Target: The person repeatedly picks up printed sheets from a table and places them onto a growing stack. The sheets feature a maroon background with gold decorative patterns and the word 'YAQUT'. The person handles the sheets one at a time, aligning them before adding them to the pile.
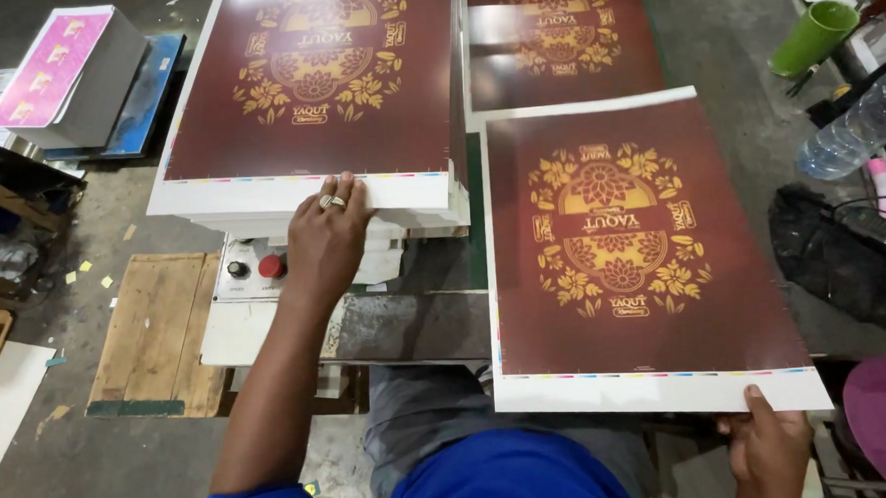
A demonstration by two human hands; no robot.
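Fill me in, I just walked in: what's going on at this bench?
A person is handling printed maroon sheets with gold floral designs. The left hand rests on the near edge of a tall stack of sheets, a ring on one finger. The right hand grips the white bottom margin of a single loose sheet.

A loose printed sheet (650, 261) lies right of the sheet stack (310, 97), control panel (257, 268) below it.
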